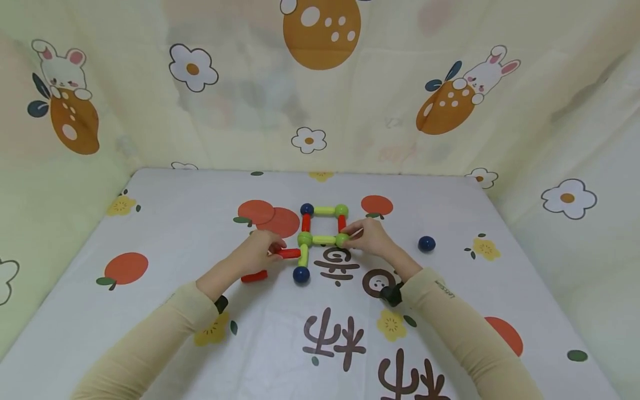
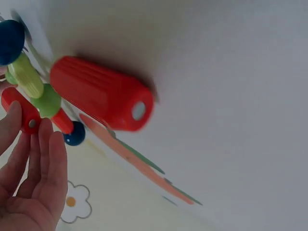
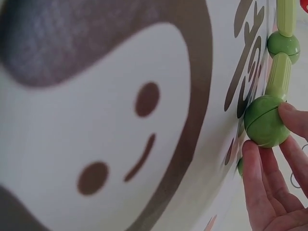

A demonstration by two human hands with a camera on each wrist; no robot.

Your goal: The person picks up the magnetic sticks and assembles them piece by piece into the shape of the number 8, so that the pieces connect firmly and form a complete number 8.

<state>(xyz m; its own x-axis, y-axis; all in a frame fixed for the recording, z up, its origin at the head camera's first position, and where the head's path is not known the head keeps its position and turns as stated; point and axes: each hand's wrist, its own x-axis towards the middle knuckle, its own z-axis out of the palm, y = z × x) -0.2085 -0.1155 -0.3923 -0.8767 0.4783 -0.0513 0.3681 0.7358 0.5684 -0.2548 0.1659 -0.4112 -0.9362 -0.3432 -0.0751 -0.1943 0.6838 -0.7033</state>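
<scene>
My left hand [image 1: 256,254] pinches a red rod [image 1: 288,254] between thumb and fingers. The rod's far end is close beside a yellow-green rod [image 1: 303,256]; whether they touch I cannot tell. My right hand [image 1: 372,238] grips the green ball [image 3: 266,121] at the near right corner of a square of rods and balls. Yellow-green rods [image 1: 324,240] form its near and far sides, red rods [image 1: 306,224] the left and right. A blue ball [image 1: 307,209] marks the far left corner; green balls sit at the others. Another blue ball [image 1: 301,275] ends the rod running toward me.
A loose red rod [image 2: 101,94] lies on the table just below my left hand, a pale magnet disc showing at its end. One more blue ball [image 1: 426,243] rests to the right. The printed tablecloth [image 1: 175,222] meets patterned curtains [image 1: 240,122] behind and at the sides.
</scene>
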